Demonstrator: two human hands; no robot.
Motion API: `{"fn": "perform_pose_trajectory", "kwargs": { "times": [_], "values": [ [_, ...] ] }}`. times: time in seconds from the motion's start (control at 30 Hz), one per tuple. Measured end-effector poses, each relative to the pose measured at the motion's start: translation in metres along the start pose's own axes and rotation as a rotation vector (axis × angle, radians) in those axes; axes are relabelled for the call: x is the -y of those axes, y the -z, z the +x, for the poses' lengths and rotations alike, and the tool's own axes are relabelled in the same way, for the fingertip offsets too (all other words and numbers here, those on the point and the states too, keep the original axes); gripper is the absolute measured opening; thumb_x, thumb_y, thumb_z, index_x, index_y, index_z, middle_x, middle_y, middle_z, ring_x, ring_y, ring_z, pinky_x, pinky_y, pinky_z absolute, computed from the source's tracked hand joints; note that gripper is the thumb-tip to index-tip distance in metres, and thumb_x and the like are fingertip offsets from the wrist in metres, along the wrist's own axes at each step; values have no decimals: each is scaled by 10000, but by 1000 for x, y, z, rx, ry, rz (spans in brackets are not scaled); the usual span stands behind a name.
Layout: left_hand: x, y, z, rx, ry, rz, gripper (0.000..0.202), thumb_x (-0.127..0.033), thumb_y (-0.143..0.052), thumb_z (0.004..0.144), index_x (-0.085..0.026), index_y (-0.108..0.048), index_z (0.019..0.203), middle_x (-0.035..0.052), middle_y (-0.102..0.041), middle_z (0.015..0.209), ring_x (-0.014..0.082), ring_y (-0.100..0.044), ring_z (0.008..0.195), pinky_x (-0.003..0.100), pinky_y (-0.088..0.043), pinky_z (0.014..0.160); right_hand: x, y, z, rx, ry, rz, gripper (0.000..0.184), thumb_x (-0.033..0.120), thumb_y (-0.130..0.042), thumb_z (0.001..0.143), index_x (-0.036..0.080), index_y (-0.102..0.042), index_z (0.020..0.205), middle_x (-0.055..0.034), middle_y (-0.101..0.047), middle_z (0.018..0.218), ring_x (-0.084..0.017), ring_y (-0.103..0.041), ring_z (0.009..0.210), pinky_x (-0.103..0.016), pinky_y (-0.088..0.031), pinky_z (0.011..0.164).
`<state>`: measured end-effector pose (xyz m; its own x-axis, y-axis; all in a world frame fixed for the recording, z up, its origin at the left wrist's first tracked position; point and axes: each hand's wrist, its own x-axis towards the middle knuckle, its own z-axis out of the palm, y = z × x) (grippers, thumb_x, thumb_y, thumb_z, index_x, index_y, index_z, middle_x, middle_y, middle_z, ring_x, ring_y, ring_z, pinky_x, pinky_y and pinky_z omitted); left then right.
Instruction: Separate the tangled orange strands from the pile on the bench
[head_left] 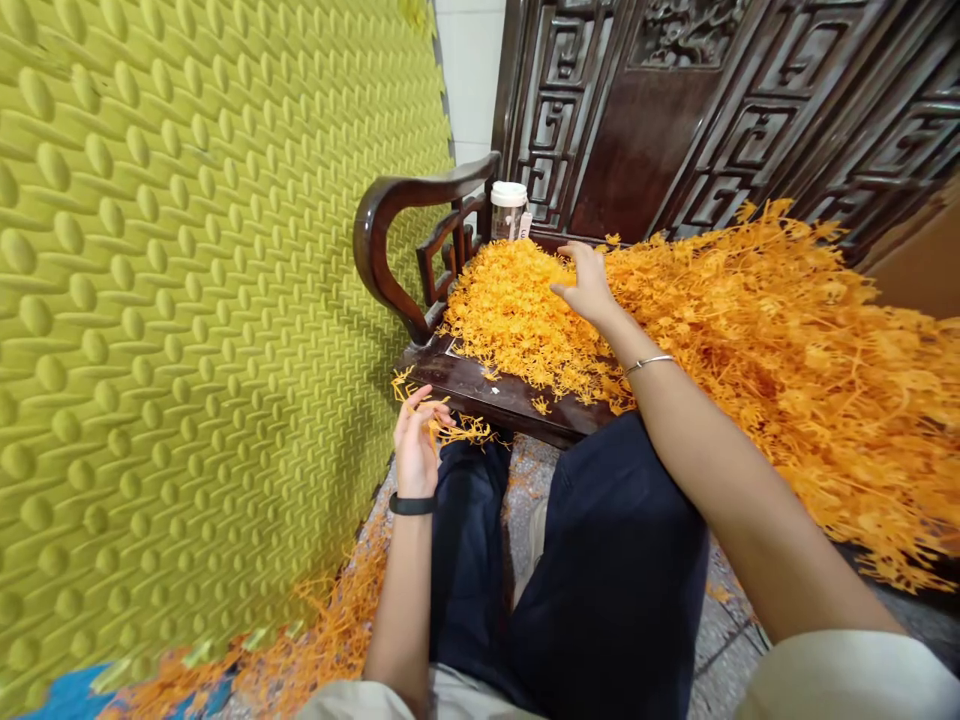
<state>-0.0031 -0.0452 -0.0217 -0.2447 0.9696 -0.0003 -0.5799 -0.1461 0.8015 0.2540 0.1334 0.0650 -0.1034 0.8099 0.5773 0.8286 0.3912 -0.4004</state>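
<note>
My left hand (417,455) is closed around thin, branching orange plastic strips (469,431), in front of the bench's front edge. One end of the strips pokes out above the fingers, the other out to the right. Over the dark wooden bench (480,385), my right hand (589,285) has its thumb and fingers apart, with nothing visible in it. It hovers at the right side of a pile of small yellow-orange plastic flower-like pieces (517,300). Right of that hand rises a much bigger heap of orange branching plastic sprays (817,350).
A clear jar with a white lid (508,208) stands behind the pile, beside the curved wooden armrest (379,235). Yellow-green textured foam mats (187,300) line the left side. Orange strips (322,630) litter the floor at lower left. A carved wooden backrest (637,140) closes off the rear.
</note>
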Motion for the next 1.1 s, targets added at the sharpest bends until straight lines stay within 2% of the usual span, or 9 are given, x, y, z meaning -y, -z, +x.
{"fn": "perform_pose_trajectory", "kwargs": {
  "times": [0.1, 0.27, 0.37, 0.47, 0.6, 0.77, 0.93, 1.03, 1.1],
  "values": [
    [2, 2, 0, 29, 28, -19, 334, -174, -510, 680, -137, -555, 1009, 24, -616, 720, 118, -571, 599, 303, -460, 687, 5, -1, 1, 83, -15, 15, 500, 267, -577, 699, 122, -438, 1157, -155, -390, 1261, -298, -328, 1189, -467, -255, 1001],
    [3, 0, -2, 113, 21, -48, 391, -158, -451, 688, -148, -534, 1070, 64, -635, 838, 172, -598, 835, 362, -411, 853, 38, 3, -5, 189, 54, 136, 342, 187, -570, 700, 155, -549, 1040, -102, -502, 1140, -254, -450, 1087, -437, -361, 927],
    [4, -1, -2, 153, 4, -55, 453, -115, -429, 660, -165, -523, 1101, 71, -633, 901, 190, -566, 955, 400, -378, 912, 63, 3, -13, 379, 91, 196, 217, 173, -566, 726, 140, -604, 938, -92, -583, 1031, -221, -528, 973, -403, -414, 871],
    [6, -2, -2, 179, -13, -52, 530, -65, -418, 614, -187, -517, 1120, 69, -624, 960, 193, -522, 1045, 425, -347, 953, 82, -1, -21, 582, 108, 217, 179, 137, -570, 738, 102, -620, 906, -106, -627, 970, -192, -571, 883, -357, -439, 829],
    [6, -2, -3, 208, -39, -23, 629, -17, -428, 568, -229, -490, 1158, 63, -598, 1056, 204, -455, 1142, 444, -334, 975, 99, -9, -28, 717, 166, 246, 192, 102, -573, 738, 74, -621, 921, -108, -647, 930, -169, -584, 857, -307, -441, 808],
    [3, -6, -5, 281, -79, -8, 718, 14, -461, 528, -258, -456, 1193, 71, -534, 1196, 240, -366, 1229, 466, -334, 979, 119, -9, -38, 851, 242, 310, 227, 110, -554, 754, 61, -609, 969, -104, -642, 930, -151, -581, 830, -266, -442, 750],
    [-1, -10, -8, 335, -107, -26, 726, -15, -492, 579, -299, -402, 1241, 61, -374, 1367, 253, -298, 1274, 466, -337, 979, 133, -6, -46, 987, 278, 421, 210, 168, -534, 792, 63, -599, 962, -103, -626, 950, -136, -562, 835, -244, -426, 747],
    [-4, -10, -8, 317, -103, -23, 725, -27, -504, 591, -321, -397, 1246, 42, -298, 1414, 262, -286, 1281, 453, -350, 975, 133, -7, -48, 1154, 227, 483, 310, 286, -527, 811, 67, -561, 1028, -98, -629, 902, -130, -564, 763, -246, -430, 685],
    [-6, -9, -8, 309, -94, -25, 736, -29, -511, 586, -334, -398, 1246, 33, -287, 1421, 267, -295, 1276, 449, -356, 973, 132, -6, -49, 1252, 188, 486, 428, 323, -579, 772, 77, -507, 1115, -88, -632, 875, -127, -564, 721, -241, -424, 639]
  ]
}}
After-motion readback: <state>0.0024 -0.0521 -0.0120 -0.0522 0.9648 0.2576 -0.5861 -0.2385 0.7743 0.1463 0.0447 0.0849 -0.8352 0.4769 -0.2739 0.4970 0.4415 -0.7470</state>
